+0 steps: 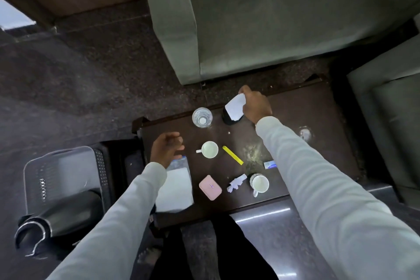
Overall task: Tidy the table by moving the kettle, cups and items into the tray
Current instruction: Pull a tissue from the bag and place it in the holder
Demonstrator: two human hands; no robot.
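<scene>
On the dark table [318, 107], my right hand [255, 104] at the far edge grips a white paper [235, 107] above a black object [228, 118]. My left hand [166, 149] hovers with its fingers apart over the table's left side, holding nothing. A clear glass [202, 117] stands beside the black object. A white cup [209, 149] sits mid-table and a second cup [259, 183] near the front. Between them lie a yellow sachet [233, 155], a pink case [210, 187], a crumpled wrapper [236, 183] and a blue-white packet [269, 164]. A white tissue pack [176, 185] lies under my left wrist.
A grey tray [61, 173] stands on the floor to the left, with a black kettle [59, 218] at its near end. Green sofas [261, 18] border the table's far and right sides. Crumbs and a stain [252, 154] mark the tabletop.
</scene>
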